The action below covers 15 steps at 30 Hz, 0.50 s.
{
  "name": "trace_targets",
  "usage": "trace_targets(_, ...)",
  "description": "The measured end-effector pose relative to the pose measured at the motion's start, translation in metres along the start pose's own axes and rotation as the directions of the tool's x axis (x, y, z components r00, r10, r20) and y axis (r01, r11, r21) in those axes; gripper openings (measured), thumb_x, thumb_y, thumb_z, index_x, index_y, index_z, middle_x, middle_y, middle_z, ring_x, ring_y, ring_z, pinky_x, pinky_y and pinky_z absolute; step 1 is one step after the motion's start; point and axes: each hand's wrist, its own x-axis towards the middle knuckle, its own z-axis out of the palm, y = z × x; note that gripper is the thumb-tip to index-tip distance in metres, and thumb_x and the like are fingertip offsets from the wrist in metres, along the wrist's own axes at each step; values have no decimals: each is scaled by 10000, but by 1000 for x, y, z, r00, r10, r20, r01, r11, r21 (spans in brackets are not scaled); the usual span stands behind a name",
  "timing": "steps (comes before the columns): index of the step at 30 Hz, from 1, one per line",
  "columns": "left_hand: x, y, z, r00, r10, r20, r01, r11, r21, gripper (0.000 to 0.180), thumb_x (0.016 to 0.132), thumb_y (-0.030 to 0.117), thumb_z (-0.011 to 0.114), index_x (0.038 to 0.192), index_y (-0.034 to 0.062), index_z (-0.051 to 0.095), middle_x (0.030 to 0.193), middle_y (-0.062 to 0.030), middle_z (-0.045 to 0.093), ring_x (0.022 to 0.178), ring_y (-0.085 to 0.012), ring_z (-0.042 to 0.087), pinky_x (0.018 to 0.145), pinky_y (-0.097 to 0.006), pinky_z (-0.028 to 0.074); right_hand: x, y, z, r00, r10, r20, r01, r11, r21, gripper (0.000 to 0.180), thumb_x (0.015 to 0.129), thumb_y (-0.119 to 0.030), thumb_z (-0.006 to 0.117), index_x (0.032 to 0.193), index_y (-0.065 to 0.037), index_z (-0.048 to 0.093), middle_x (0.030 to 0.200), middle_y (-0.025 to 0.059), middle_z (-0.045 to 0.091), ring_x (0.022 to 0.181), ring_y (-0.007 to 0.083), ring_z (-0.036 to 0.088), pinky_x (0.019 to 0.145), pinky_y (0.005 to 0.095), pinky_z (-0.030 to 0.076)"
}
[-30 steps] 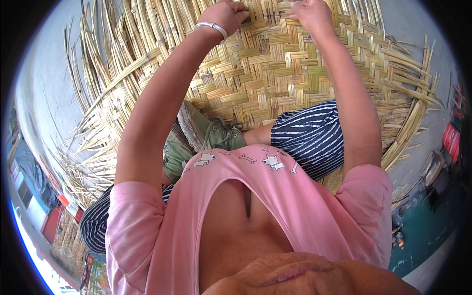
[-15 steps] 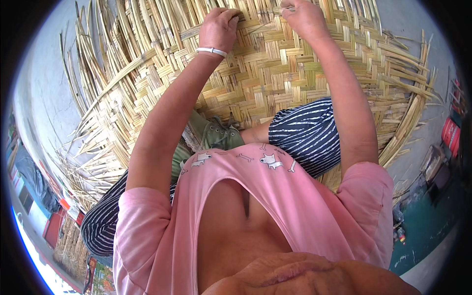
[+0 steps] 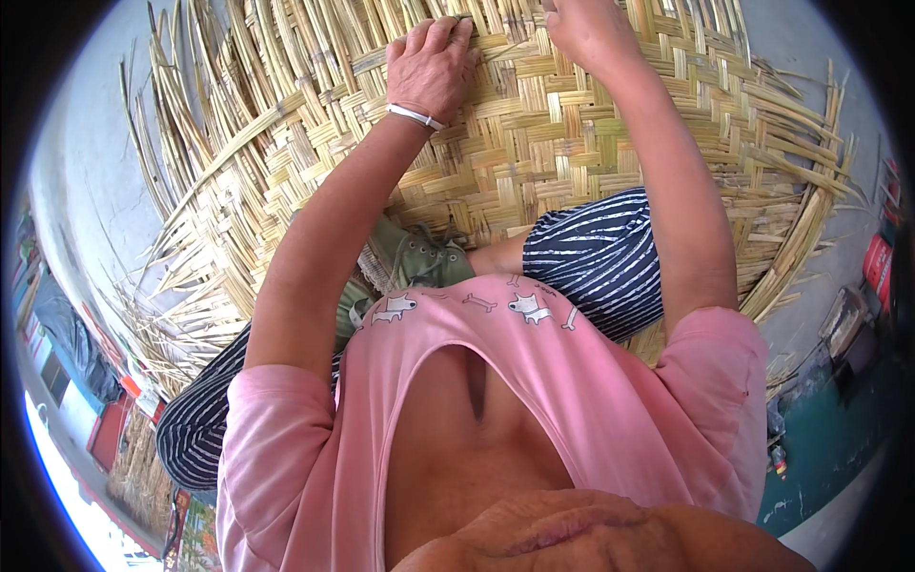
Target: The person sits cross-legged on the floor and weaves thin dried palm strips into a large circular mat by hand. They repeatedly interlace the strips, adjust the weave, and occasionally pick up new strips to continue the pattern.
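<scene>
A large mat (image 3: 534, 143) woven from flat yellow-green reed strips spreads in front of me and under my legs. My left hand (image 3: 431, 71), with a white band on its wrist, lies palm down on the weave. Its fingers stretch forward and are slightly bent and apart, pressing on a crosswise strip. My right hand (image 3: 593, 36) is farther right, at the top edge of the picture. Its fingers are curled together and partly cut off, so what they pinch is hidden.
Long unwoven reed ends (image 3: 238, 57) stick out at the mat's far left, and loose ends (image 3: 815, 181) fringe its right side. A green shoe (image 3: 424, 259) and striped trouser legs (image 3: 596, 257) rest on the mat. Grey floor (image 3: 86, 143) lies beyond; a red object (image 3: 877, 267) stands at right.
My left hand has turned from a pinch to lying palm down with its fingers stretched forward. My right hand has moved slightly farther away, partly past the top edge.
</scene>
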Motion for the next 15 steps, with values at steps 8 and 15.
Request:
trace_targets(8,0,-1,-3,995,44,88,-50,996,67,512,1006,392,571,1464,163,544,1456,-47,529,1403,-253,431,1110,-483,362,-9,3,6,985,-130,-117,115,985,-127,150,881,-106,628,1001,-61,707,1003,230,687,938,405,679,828,503,541)
trace_targets(15,1,-1,1,990,-69,-122,52,989,-135,461,964,359,659,1386,183,604,1357,-50,617,1261,-276,568,1052,-464,435,-14,10,34,941,-284,-185,206,912,-354,292,936,-158,636,1223,-136,683,1228,133,664,1187,302,614,991,441,525)
